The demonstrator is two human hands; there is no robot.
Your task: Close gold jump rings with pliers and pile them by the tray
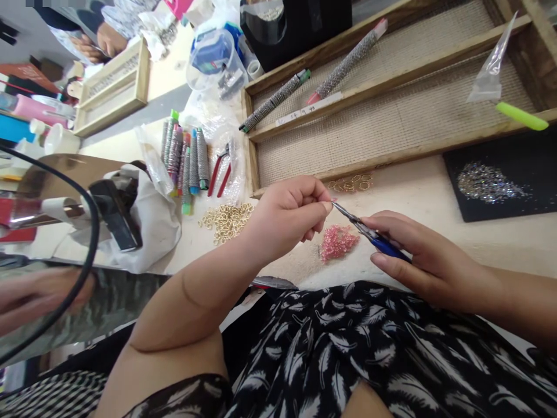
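Observation:
My left hand (291,215) is closed in a pinch at the tip of the pliers; what sits between its fingertips is too small to make out. Blue-handled pliers (387,247) lie in the grip of my right hand (422,255), their slim jaws pointing at the left fingertips. Just below the jaws is a small heap of pink beads (338,242). Several gold bead-like rings (354,183) rest on the table behind my hands. Left of my left hand spreads a pile of plain gold rings (228,222).
A divided wooden tray (391,157) spans the back, holding bead-wrapped sticks (278,98). On the right is a black mat (483,200) with glittering stones (491,183). More wrapped sticks (191,159) and red-handled pliers (220,169) lie left. Other people's hands (102,43) work nearby.

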